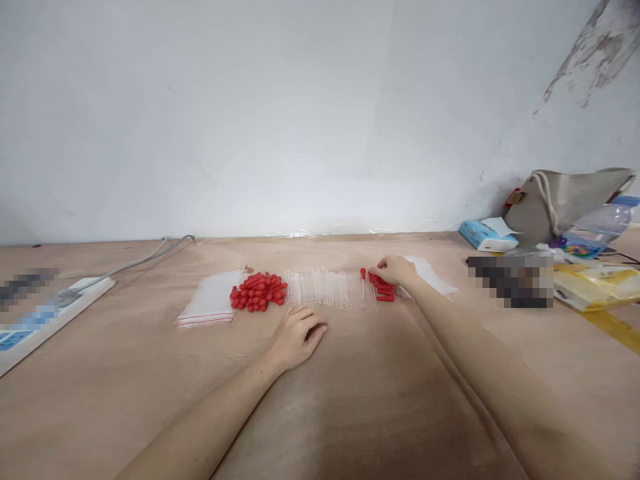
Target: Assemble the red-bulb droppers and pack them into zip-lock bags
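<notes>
My left hand [299, 335] lies on the table with its fingers loosely curled and the thumb apart, holding nothing. Just beyond it is a row of thin clear tubes [323, 288], laid side by side. A heap of red rubber dropper bulbs [259, 291] sits left of the tubes. At the row's right end, one tube has a red bulb [363, 274] on its far end. My right hand [395, 270] reaches over a small group of slim red pieces [385, 291], thumb and fingers pinched together. What lies between those fingertips is too small to make out.
White zip bags [207, 300] lie left of the heap, and more clear bags [430, 275] lie behind my right wrist. A power strip [85, 297] with a grey cable is at far left. On the right are a blue tissue pack [483, 235], a grey bag [575, 200] and a plastic bottle [603, 223].
</notes>
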### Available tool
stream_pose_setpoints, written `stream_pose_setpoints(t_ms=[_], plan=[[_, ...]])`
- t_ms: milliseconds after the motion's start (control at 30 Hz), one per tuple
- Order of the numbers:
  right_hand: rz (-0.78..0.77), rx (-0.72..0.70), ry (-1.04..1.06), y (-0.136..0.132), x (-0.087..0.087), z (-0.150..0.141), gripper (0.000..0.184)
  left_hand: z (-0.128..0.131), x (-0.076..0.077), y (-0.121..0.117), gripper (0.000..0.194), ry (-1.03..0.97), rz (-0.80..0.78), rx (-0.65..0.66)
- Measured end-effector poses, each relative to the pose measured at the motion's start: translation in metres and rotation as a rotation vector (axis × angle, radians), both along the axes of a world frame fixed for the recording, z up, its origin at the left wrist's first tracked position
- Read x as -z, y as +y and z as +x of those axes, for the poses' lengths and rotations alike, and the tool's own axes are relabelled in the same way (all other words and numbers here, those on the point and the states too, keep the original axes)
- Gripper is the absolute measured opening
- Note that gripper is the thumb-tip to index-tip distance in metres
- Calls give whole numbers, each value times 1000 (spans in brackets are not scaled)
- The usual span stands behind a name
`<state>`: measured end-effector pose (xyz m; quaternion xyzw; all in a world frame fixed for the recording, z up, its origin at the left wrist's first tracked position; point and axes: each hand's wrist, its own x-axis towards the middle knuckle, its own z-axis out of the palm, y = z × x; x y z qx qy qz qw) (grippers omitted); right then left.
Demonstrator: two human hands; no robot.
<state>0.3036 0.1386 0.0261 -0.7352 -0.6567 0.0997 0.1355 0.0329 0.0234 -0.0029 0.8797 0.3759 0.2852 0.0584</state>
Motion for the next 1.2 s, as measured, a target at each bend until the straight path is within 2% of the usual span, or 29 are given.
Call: stream_pose_setpoints(t_ms=[167,267,367,433,500,567,700,867,1000,1200], plan=[[-39,-6,68,-4,2,2,31,1,0,-1,17,8,12,-11],[-15,-20,153,-6,-1,2,28,1,0,-2,17,4,67,-80],[40,-41,262,-16,-4,-1,27,-2,-2,-1,15,-13,159,-273],[133,-103,431,-31,-3,-7,28,-5,-6,3,14,4,213,-428],[246,-229,645,-51,3,-17,26,-8,-13,10,14,69,252,-553],[315,-378,725,-72,13,-28,22,-9,-20,19,16,160,269,-641],[446,-516,708,-101,32,-43,12,-3,-30,44,25,297,243,-746],[565,-505,647,-107,41,-45,22,10,-28,66,37,407,140,-874],[565,-486,627,-106,42,-44,13,16,-22,71,39,421,76,-939],[584,-585,551,-108,42,-44,11,19,-23,73,31,362,49,-946]])
